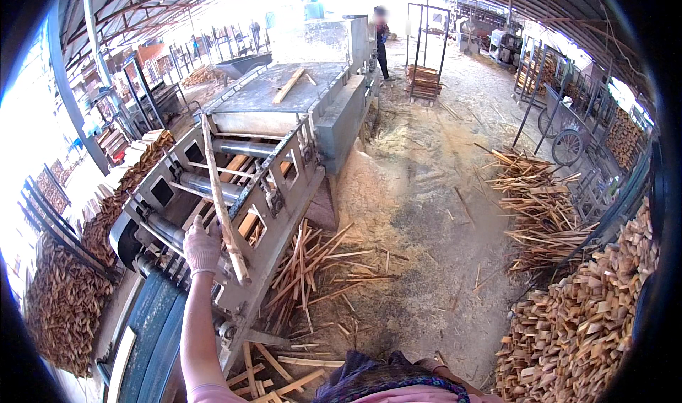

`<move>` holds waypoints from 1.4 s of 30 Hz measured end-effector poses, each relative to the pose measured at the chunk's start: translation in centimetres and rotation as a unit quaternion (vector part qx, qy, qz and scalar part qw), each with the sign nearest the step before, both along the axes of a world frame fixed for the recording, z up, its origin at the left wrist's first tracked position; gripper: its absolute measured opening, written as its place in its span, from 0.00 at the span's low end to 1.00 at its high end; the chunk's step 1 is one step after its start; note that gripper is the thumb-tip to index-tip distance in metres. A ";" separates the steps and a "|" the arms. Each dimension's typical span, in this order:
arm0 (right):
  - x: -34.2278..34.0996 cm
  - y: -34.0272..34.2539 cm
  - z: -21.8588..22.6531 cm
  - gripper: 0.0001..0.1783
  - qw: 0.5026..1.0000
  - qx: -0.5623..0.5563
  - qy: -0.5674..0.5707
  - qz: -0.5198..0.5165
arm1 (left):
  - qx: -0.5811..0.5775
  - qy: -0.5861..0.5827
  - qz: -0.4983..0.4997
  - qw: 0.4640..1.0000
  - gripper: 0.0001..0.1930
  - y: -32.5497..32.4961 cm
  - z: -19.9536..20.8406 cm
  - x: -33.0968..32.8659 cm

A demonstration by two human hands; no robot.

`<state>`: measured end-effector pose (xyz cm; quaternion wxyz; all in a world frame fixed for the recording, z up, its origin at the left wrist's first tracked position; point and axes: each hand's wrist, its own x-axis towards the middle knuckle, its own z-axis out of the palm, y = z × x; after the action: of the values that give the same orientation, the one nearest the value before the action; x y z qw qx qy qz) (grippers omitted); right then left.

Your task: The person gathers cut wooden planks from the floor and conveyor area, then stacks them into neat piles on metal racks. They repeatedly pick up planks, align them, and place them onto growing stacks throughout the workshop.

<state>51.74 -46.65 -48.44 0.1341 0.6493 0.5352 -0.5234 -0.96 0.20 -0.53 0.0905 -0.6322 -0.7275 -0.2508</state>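
My left hand (pixel 202 248), in a pale knitted glove, reaches over the feed end of a long grey woodworking machine (pixel 291 161). Its fingers look stretched out and apart, and nothing shows in them. Just right of the hand, a long wooden pole (pixel 222 200) lies slantwise across the machine's frame. Metal rollers (pixel 167 229) are beyond the fingertips, with wooden strips (pixel 249 225) between the frame sides. Whether the fingers touch a roller is unclear. A blue conveyor belt (pixel 153 332) runs beside my left forearm. My right hand is out of the picture.
Loose offcuts (pixel 305 268) lie at the machine's right foot. Stacked wood blocks (pixel 579 318) rise at the near right, with a slat heap (pixel 533 197) beyond. More stacked wood (pixel 67 303) is at left. A person (pixel 381 44) stands at the machine's far end.
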 end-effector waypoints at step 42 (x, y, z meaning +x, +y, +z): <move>0.6 0.7 0.6 0.31 0.999 -0.006 0.016 -0.045 | -0.009 0.006 0.007 1.000 0.30 -0.4 0.8 0.8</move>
<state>52.39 -45.99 -47.79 0.1056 0.6634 0.5046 -0.5424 -0.16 -0.17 0.25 0.0904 -0.6296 -0.7335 -0.2396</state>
